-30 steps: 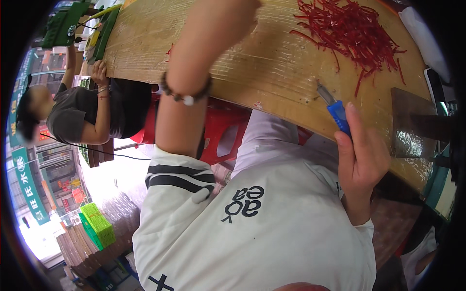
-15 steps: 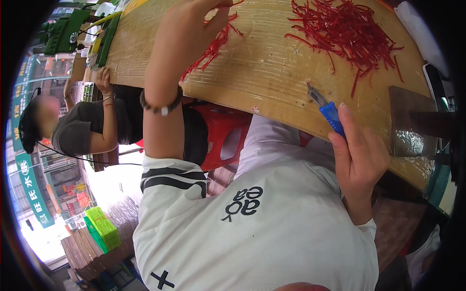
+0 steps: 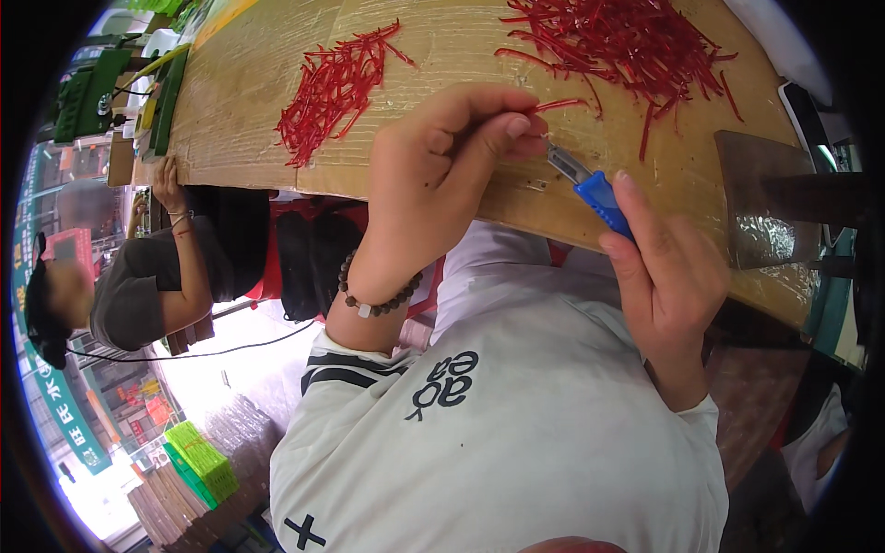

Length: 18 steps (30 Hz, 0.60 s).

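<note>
My left hand point(image 3: 438, 175) is closed in a pinch on the end of a thin, glossy red strip point(image 3: 562, 104). The strip points right, low over the table. In my right hand point(image 3: 673, 276) is a utility knife point(image 3: 604, 200) with a blue handle, its metal blade end close to my left fingertips. Whether the blade touches the strip cannot be made out. Beyond my right hand lies a large heap of red strips point(image 3: 636, 51). A smaller pile of similar strips point(image 3: 336, 88) sits to the left, past my left hand.
The wooden tabletop point(image 3: 442, 51) has its near edge just in front of me. At the left, a person in a dark shirt point(image 3: 138, 286) rests a hand on the table edge, near green equipment point(image 3: 88, 97). A brownish translucent panel point(image 3: 765, 198) stands at the right.
My left hand has moved right and nearer, from the smaller pile to the knife tip, and now pinches a red strip. The knife has shifted slightly with the view.
</note>
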{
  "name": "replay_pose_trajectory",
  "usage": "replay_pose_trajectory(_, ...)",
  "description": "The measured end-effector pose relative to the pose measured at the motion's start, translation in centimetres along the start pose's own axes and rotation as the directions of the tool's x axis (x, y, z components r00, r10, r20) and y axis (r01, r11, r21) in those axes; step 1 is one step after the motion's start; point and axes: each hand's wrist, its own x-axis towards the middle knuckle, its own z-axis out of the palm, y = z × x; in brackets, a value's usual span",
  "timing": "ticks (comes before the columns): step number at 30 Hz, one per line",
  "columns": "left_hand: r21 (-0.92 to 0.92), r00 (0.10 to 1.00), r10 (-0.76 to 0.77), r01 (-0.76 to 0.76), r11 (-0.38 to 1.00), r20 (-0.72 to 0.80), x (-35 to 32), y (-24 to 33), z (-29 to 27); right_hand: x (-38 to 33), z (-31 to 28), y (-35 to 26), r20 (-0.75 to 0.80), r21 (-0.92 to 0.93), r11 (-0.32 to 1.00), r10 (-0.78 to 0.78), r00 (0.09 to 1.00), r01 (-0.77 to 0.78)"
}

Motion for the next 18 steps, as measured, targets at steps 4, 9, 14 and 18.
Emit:
replay_pose_trajectory(4, -0.035, 0.998, -0.055, 0.054, 0.998, -0.021, -0.4, 0.3, 0.5, -0.2, 1.0, 0.6, -0.103, -0.027, 0.999, -0.040, 0.994, 0.037)
replay_pose_trajectory(9, -0.174, 0.990, -0.137, 0.131, 0.976, -0.021, -1.3, 0.8, 1.2, -0.4, 0.8, 0.6, -0.094, -0.021, 0.999, -0.039, 0.995, 0.037)
replay_pose_trajectory(14, -0.056, 0.993, -0.070, 0.065, 0.996, -0.095, -2.1, 0.5, 1.7, -0.2, -0.2, -0.2, 0.032, 0.042, 0.999, 0.020, 0.999, -0.021)
replay_pose_trajectory(18, 0.252, 0.964, 0.154, -0.097, 0.963, -0.215, -2.2, -1.5, 2.4, -0.1, 0.2, -0.3, 0.037, 0.000, 0.999, 0.032, 0.999, -0.032)
